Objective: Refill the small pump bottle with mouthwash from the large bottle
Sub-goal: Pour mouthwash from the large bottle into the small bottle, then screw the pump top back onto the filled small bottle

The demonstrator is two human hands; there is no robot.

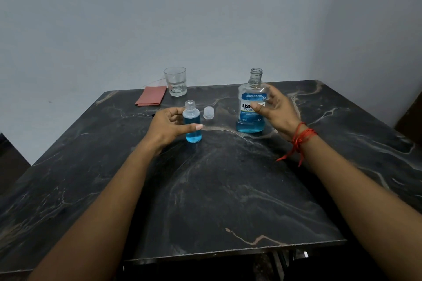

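Note:
The small clear bottle (193, 130) stands uncapped on the dark marble table (217, 189), filled with blue mouthwash to about its shoulder. My left hand (169, 128) holds it, thumb across its front and fingers curled at its far side. Its translucent white cap (208, 113) stands just to the right of it. The large mouthwash bottle (251, 107) stands upright and uncapped at the right, with blue liquid only near its bottom. My right hand (277, 110) is loosely cupped at its right side, thumb tip on the label, fingers spread and relaxed.
A glass (175, 81) holding a little water stands at the table's far edge, with a folded pink cloth (151, 96) to its left. A small dark object (153, 114) peeks out behind my left hand. A pale wall rises behind the table.

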